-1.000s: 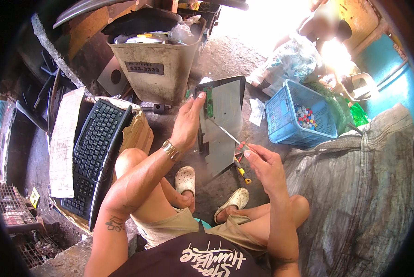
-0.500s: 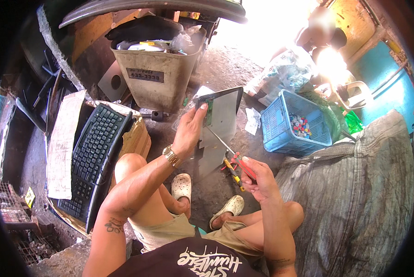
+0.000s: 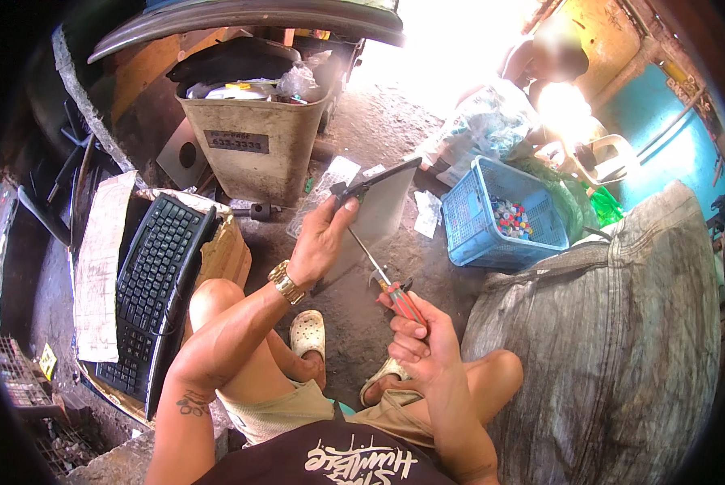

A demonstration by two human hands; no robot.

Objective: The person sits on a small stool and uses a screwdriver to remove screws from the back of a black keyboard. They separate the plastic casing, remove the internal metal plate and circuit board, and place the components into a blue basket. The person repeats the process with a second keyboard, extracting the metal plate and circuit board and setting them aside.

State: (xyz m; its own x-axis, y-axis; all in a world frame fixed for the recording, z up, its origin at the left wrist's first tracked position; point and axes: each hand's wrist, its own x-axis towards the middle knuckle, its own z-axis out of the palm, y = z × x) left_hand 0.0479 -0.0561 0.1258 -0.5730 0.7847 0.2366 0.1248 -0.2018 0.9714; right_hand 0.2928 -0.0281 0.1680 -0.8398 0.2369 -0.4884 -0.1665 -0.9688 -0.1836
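While the left hand (image 3: 317, 244) pinches a thin grey panel (image 3: 385, 206), the right hand (image 3: 429, 341) grips a slim-shafted red screwdriver (image 3: 396, 296).

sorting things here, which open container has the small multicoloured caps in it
The blue plastic crate, nearer the right hand: multicoloured caps lie inside it. The beige bin shows crumpled clear plastic instead.

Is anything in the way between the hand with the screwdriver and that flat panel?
Nothing that I see. The screwdriver points from the right hand toward the flat panel, unblocked; the left hand grips the panel's edge near the tip.
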